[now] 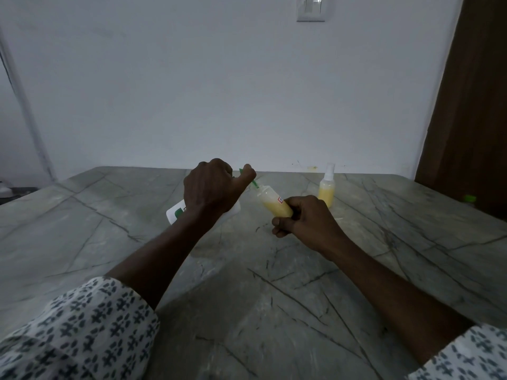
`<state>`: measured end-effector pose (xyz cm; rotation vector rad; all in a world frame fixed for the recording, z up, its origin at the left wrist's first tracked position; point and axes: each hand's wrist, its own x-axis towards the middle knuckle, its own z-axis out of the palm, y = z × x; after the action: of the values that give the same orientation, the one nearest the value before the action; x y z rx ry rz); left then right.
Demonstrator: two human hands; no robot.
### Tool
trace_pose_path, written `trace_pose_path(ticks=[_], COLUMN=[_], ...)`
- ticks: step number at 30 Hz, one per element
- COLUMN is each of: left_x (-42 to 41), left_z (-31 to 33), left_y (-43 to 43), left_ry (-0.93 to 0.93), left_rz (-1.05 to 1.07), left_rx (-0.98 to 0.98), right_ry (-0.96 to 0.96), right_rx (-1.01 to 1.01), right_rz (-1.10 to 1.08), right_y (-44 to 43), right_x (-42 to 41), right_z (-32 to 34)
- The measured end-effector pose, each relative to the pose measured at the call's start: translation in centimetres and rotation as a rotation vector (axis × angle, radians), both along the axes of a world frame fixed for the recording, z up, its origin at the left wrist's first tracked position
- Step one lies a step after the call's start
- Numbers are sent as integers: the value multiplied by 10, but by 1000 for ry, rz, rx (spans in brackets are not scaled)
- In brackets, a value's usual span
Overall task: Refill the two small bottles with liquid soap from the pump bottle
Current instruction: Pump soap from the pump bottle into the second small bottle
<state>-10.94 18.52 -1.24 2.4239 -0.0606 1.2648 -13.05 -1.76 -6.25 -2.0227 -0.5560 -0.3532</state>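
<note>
My left hand (214, 189) grips the white pump bottle (178, 212), tilted over the table, with the thumb on its green pump head. The green nozzle (254, 183) points into the mouth of a small clear bottle (274, 204) partly filled with yellow soap. My right hand (304, 219) holds that small bottle tilted toward the nozzle. A second small bottle (327, 187), holding yellow soap and fitted with a white spray top, stands upright on the table behind my right hand. Most of the pump bottle is hidden by my left hand.
The grey marble table (247, 297) runs to a white wall. A small green cap (469, 198) lies near the table's right edge, beside a brown wooden door (472, 105). A wall switch (311, 8) sits high on the wall.
</note>
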Motion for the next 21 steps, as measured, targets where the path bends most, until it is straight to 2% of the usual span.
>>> trace_pose_path(ticks=[21], left_x=[0], left_z=[1], left_y=[-1], left_ry=[-17], left_rz=[1], left_rx=[5], right_ry=[1], right_rx=[-14], right_rz=[-1], right_y=[1], right_x=[-1], right_z=[0])
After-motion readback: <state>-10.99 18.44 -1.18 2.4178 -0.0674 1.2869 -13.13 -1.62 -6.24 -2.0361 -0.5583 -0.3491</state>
